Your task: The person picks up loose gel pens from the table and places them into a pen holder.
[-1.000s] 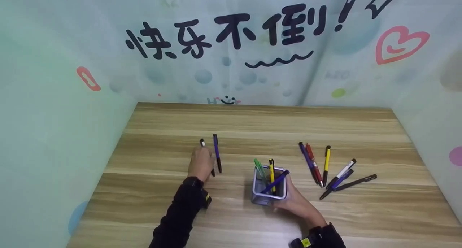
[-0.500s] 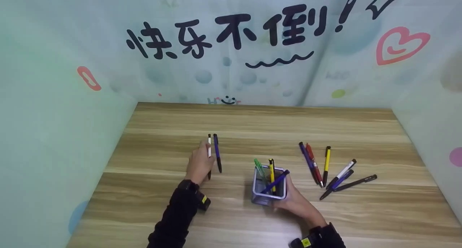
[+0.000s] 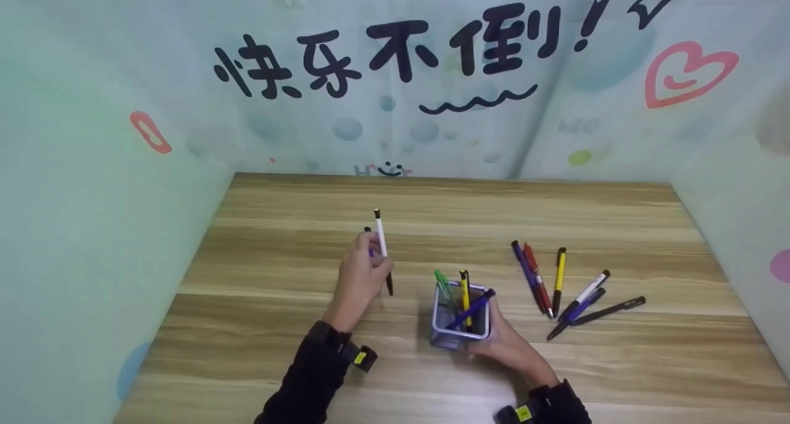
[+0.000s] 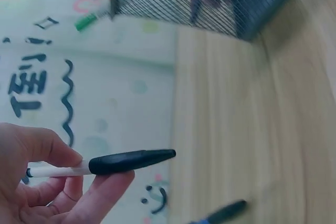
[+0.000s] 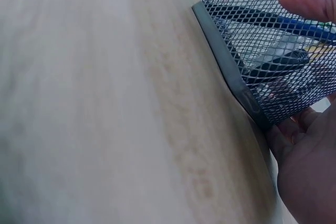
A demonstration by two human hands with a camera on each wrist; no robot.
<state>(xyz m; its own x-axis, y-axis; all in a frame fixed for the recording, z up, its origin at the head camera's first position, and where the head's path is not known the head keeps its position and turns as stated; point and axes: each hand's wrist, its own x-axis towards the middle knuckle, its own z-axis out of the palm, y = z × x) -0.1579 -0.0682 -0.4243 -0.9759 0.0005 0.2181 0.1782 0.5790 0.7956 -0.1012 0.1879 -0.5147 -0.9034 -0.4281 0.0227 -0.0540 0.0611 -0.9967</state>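
My left hand [image 3: 359, 282] pinches a white pen with a black grip [image 3: 381, 234] between thumb and fingers. In the left wrist view the pen's dark grip [image 4: 131, 161] points away from the fingers, towards the wooden table. A blue pen [image 4: 227, 212] lies on the table by this hand and is partly hidden behind it in the head view. My right hand [image 3: 511, 345] grips the square mesh pen holder [image 3: 458, 336] from its right side. Inside the holder stand a green pen [image 3: 441, 281], a yellow pen [image 3: 465, 291] and a blue pen [image 3: 479, 305], which leans to the right.
To the right of the holder lie several pens on the wooden table [image 3: 296, 226]: a red pen [image 3: 537, 276], a yellow pen [image 3: 559, 279], a white pen [image 3: 585, 293] and a black pen [image 3: 611, 311] among them. Printed cloth walls [image 3: 395, 128] enclose the back and sides.
My left hand has lifted the white pen off the table and moved it right, over the blue pen lying there. The right hand and the pen holder have stayed put.
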